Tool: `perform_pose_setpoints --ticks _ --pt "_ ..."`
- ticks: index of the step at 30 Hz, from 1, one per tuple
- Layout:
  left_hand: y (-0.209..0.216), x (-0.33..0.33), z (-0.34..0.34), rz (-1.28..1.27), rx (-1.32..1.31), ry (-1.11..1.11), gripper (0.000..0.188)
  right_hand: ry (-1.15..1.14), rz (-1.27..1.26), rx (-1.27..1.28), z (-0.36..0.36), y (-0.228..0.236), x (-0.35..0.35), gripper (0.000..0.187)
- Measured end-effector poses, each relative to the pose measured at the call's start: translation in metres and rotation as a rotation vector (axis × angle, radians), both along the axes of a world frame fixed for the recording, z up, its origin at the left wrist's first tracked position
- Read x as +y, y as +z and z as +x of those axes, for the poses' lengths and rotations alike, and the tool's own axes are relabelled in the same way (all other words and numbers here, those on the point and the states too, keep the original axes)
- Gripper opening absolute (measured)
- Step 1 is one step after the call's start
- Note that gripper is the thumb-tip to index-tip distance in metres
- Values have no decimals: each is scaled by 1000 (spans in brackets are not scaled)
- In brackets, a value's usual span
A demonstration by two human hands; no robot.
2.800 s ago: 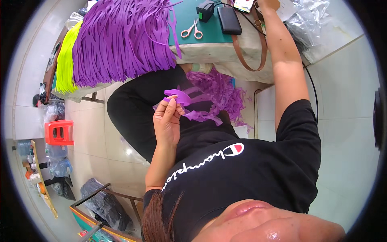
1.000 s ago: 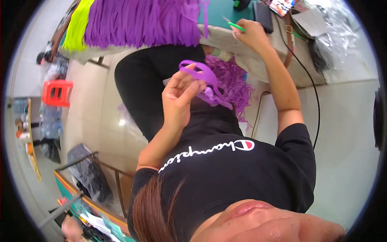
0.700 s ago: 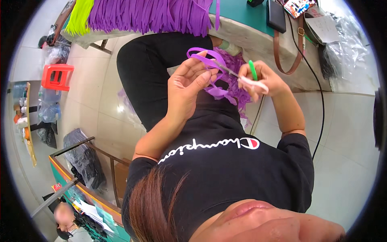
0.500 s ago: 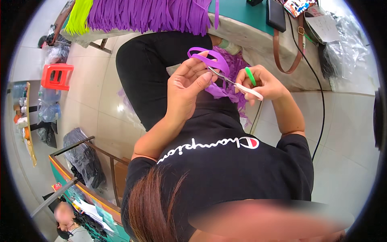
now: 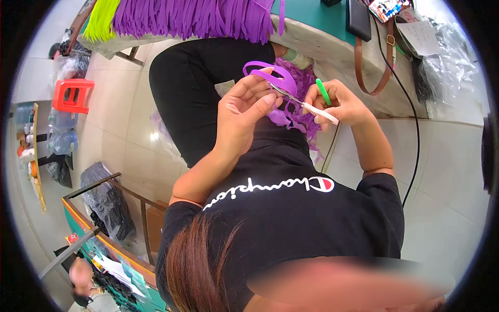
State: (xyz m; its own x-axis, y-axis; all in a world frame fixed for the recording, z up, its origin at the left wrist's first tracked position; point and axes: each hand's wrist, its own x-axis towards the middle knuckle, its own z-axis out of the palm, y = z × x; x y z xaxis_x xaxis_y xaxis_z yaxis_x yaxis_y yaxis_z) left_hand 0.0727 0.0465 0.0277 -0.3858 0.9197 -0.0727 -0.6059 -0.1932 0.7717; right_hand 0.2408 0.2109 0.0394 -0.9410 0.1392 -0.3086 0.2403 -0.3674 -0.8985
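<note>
Above my lap, my left hand (image 5: 241, 106) holds a looped purple strap (image 5: 285, 80) between its fingers, palm turned up. My right hand (image 5: 340, 104) grips a pair of scissors (image 5: 321, 113) with one white handle and one green handle. The metal blades point left and reach the strap beside my left fingertips. Whether they are closed on the material is too small to tell. Purple offcuts (image 5: 293, 124) lie in a loose heap below the scissors, between my legs.
A table (image 5: 312, 21) ahead bears many purple strips (image 5: 192, 18) and yellow-green strips (image 5: 101, 21). A black wallet-like case (image 5: 358, 21), a brown strap (image 5: 382, 80) and a black cable (image 5: 413, 117) are at right. A red stool (image 5: 74, 96) stands left; another person sits at lower left.
The scissors' green handle has shifted up, away from the white one. Below the blades, the hanging purple material has changed shape. My left hand has barely moved.
</note>
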Motion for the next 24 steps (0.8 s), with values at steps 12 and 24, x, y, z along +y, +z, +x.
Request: perform_pose_setpoints --ticks 12,24 --pt "-1 0 0 8 11 20 43 -190 69 322 5 -6 3 39" --pt "-1 -4 -10 116 66 119 52 -223 207 214 -30 -6 -9 46"
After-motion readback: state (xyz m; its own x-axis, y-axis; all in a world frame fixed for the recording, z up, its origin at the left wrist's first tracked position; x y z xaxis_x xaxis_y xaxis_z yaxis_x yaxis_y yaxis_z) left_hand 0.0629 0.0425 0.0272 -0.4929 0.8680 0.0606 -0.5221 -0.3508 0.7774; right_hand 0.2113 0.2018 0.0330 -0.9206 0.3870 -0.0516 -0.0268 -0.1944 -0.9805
